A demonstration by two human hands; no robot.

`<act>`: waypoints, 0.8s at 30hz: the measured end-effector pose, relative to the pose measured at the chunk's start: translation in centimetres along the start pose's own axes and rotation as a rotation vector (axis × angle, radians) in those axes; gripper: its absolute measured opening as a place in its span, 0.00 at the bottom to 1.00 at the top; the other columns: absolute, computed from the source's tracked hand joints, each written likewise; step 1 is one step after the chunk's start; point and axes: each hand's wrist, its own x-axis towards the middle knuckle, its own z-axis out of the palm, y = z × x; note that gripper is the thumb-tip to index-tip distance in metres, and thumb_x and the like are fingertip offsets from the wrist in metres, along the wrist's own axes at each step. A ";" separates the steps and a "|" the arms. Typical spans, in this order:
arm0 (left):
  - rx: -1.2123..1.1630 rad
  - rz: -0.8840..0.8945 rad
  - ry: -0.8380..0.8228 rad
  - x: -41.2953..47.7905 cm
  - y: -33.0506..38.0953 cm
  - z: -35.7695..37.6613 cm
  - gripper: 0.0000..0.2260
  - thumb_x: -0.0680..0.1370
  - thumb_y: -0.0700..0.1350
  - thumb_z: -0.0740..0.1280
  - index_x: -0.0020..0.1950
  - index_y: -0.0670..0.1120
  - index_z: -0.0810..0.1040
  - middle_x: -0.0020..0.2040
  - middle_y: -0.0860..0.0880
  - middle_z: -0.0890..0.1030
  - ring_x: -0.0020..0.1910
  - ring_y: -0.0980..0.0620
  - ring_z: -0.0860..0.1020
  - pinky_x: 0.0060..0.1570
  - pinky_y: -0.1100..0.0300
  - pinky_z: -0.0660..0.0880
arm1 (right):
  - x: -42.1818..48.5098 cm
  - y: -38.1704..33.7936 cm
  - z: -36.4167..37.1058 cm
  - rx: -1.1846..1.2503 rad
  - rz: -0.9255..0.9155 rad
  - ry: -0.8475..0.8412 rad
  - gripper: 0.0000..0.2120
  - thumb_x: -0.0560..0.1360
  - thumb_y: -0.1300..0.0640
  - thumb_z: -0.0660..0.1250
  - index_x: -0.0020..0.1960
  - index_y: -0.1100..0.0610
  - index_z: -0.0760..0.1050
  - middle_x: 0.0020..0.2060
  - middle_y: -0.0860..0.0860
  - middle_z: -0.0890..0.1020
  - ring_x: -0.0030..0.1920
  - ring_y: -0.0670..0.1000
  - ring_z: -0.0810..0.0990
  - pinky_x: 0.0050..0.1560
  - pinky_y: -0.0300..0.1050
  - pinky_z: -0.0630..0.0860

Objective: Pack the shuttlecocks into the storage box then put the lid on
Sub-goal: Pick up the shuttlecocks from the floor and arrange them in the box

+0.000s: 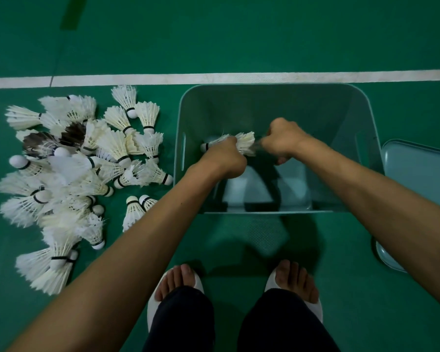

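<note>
Gripping shuttlecocks (245, 143) inside the storage box (328, 115) at frame centre, left hand (224, 160) curls tight; right hand (285, 139) curled beside the feathers, hold unclear.

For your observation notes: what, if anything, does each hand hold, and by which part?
The left hand grips a shuttlecock round its feathers. The right hand curls at the feather tips; blur hides any hold.

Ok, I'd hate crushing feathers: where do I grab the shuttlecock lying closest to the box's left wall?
Probably pinch that shuttlecock at its cork, coming from the storage box side: the cork points toward the box, feathers fan away leftward.
</note>
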 end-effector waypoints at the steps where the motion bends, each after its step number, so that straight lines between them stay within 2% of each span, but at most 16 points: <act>1: -0.025 0.033 0.080 -0.7 0.1 -0.6 0.20 0.81 0.40 0.61 0.73 0.47 0.73 0.65 0.46 0.78 0.60 0.45 0.77 0.56 0.58 0.71 | -0.6 0.1 -0.8 0.068 0.009 0.036 0.07 0.75 0.60 0.64 0.43 0.62 0.79 0.38 0.59 0.84 0.36 0.58 0.86 0.36 0.44 0.83; 3: -0.173 0.123 0.280 -3.4 -0.3 -2.0 0.15 0.81 0.43 0.65 0.67 0.47 0.78 0.63 0.46 0.81 0.62 0.46 0.79 0.60 0.58 0.74 | -3.0 -0.2 -2.3 0.348 -0.051 0.094 0.10 0.77 0.65 0.60 0.45 0.62 0.80 0.43 0.61 0.86 0.38 0.60 0.87 0.41 0.48 0.85; 4: -0.281 0.191 0.381 -5.1 -0.7 -2.9 0.12 0.81 0.43 0.66 0.64 0.48 0.81 0.59 0.47 0.83 0.59 0.48 0.81 0.58 0.57 0.76 | -5.0 -0.8 -2.9 0.534 -0.095 0.103 0.12 0.79 0.67 0.59 0.44 0.61 0.80 0.45 0.62 0.86 0.38 0.60 0.87 0.39 0.46 0.85; 6: -0.480 0.308 0.566 -9.0 -2.3 -4.6 0.08 0.80 0.43 0.66 0.55 0.48 0.82 0.50 0.50 0.85 0.49 0.51 0.84 0.48 0.57 0.80 | -9.6 -2.7 -3.3 0.806 -0.223 0.071 0.13 0.80 0.68 0.57 0.44 0.61 0.78 0.43 0.63 0.86 0.32 0.57 0.83 0.32 0.41 0.81; 8: -0.573 0.306 0.729 -11.9 -5.1 -5.2 0.06 0.79 0.42 0.66 0.51 0.47 0.82 0.45 0.51 0.85 0.44 0.51 0.84 0.40 0.60 0.79 | -14.3 -5.3 -2.4 0.855 -0.357 -0.010 0.13 0.79 0.70 0.57 0.45 0.61 0.78 0.39 0.61 0.87 0.27 0.54 0.79 0.28 0.41 0.76; 11: -0.550 0.015 0.917 -12.2 -11.3 -4.8 0.06 0.77 0.43 0.66 0.47 0.47 0.84 0.41 0.52 0.83 0.44 0.49 0.83 0.38 0.60 0.73 | -18.7 -8.8 2.2 0.658 -0.497 -0.203 0.16 0.76 0.71 0.55 0.49 0.57 0.78 0.36 0.56 0.86 0.26 0.52 0.81 0.27 0.42 0.75; 12: -0.503 -0.122 0.915 -11.6 -13.6 -4.2 0.07 0.77 0.43 0.66 0.48 0.47 0.84 0.41 0.52 0.83 0.45 0.47 0.83 0.37 0.60 0.71 | -19.4 -9.7 4.3 0.567 -0.513 -0.268 0.17 0.76 0.71 0.54 0.53 0.56 0.77 0.37 0.55 0.87 0.28 0.52 0.82 0.28 0.45 0.77; 14: -0.406 -0.316 0.750 -10.4 -18.2 -2.3 0.09 0.77 0.43 0.65 0.52 0.45 0.83 0.44 0.49 0.82 0.49 0.44 0.81 0.41 0.58 0.69 | -19.6 -10.8 8.6 0.410 -0.511 -0.365 0.19 0.76 0.69 0.55 0.61 0.54 0.75 0.47 0.58 0.85 0.37 0.56 0.86 0.38 0.54 0.83; 16: -0.289 -0.366 0.548 -9.6 -21.4 0.5 0.13 0.77 0.45 0.67 0.60 0.43 0.80 0.52 0.44 0.81 0.55 0.41 0.80 0.48 0.54 0.72 | -18.7 -11.1 12.1 0.337 -0.455 -0.400 0.26 0.76 0.69 0.56 0.70 0.51 0.71 0.58 0.59 0.80 0.48 0.60 0.84 0.51 0.59 0.83; 17: -0.236 -0.355 0.497 -9.5 -22.5 1.8 0.17 0.77 0.47 0.68 0.64 0.42 0.77 0.56 0.40 0.80 0.57 0.38 0.78 0.52 0.51 0.74 | -18.0 -11.1 13.3 0.338 -0.421 -0.411 0.29 0.75 0.70 0.56 0.73 0.49 0.68 0.63 0.59 0.78 0.53 0.61 0.82 0.55 0.56 0.81; 19: -0.196 -0.316 0.528 -9.2 -23.5 3.5 0.23 0.77 0.51 0.70 0.70 0.43 0.73 0.60 0.35 0.77 0.60 0.35 0.76 0.57 0.47 0.73 | -16.7 -11.1 14.9 0.364 -0.380 -0.415 0.35 0.75 0.71 0.55 0.79 0.49 0.64 0.73 0.58 0.71 0.66 0.59 0.76 0.59 0.45 0.75; 20: -0.211 -0.298 0.568 -9.1 -23.6 3.9 0.26 0.77 0.51 0.71 0.72 0.43 0.71 0.59 0.35 0.78 0.58 0.36 0.76 0.55 0.48 0.73 | -15.8 -11.0 15.6 0.382 -0.362 -0.411 0.37 0.74 0.71 0.55 0.80 0.49 0.62 0.76 0.57 0.68 0.70 0.58 0.72 0.60 0.43 0.73; 22: -0.282 -0.298 0.582 -9.1 -23.3 3.6 0.30 0.76 0.48 0.71 0.76 0.45 0.66 0.50 0.40 0.81 0.47 0.41 0.79 0.45 0.51 0.73 | -14.1 -11.2 17.0 0.380 -0.327 -0.399 0.37 0.74 0.70 0.56 0.80 0.49 0.61 0.77 0.57 0.66 0.73 0.59 0.68 0.65 0.43 0.71; 24: -0.315 -0.348 0.504 -9.3 -22.8 3.1 0.34 0.74 0.46 0.70 0.79 0.47 0.61 0.43 0.45 0.80 0.42 0.42 0.79 0.43 0.53 0.73 | -12.5 -11.6 18.2 0.325 -0.315 -0.360 0.35 0.74 0.67 0.59 0.80 0.49 0.62 0.75 0.58 0.68 0.73 0.62 0.68 0.70 0.50 0.70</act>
